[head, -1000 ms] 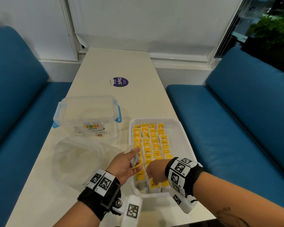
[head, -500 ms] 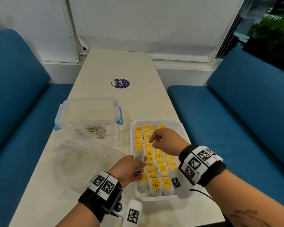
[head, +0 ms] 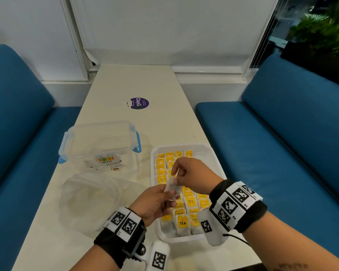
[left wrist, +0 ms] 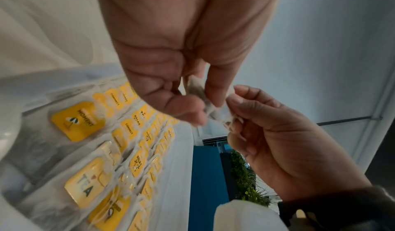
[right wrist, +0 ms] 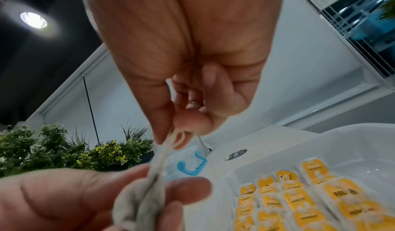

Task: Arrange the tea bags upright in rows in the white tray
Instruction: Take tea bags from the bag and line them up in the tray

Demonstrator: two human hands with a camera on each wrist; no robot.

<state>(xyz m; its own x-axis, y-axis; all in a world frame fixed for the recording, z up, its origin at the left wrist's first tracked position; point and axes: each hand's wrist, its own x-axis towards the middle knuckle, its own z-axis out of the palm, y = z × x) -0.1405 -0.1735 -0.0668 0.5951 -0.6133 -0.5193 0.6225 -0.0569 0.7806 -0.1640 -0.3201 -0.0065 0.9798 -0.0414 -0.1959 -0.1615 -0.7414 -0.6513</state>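
- Left hand point(head: 153, 204) is pinching one loose tea bag point(head: 171, 187) between thumb and fingers point(left wrist: 188, 111), holding it in the air over the near-left part of the white tray point(head: 213, 159).
- Right hand point(head: 192, 178) is pinching the top edge of the same tea bag; the right wrist view is showing thumb and forefinger closed on the bag's top and its looped string point(right wrist: 178, 137).
- The bag is hanging between the two hands, pouch end in the left hand, top end in the right. It is touching neither the tray nor the bags below.
- The tray is sitting on the table point(head: 125, 85), to the right of centre, near the front edge.
- Rows of tea bags point(head: 188, 204) are standing upright in the tray, yellow tags facing up; one front tag is reading "TEA".
- The far-right part of the tray is showing bare white floor.
- A clear box with blue clips point(head: 101, 143) is sitting to the left of the tray, close beside it.
- A crumpled clear plastic bag point(head: 90, 200) is lying in front of the box.
- A round purple sticker point(head: 139, 103) is lying farther back on the table.
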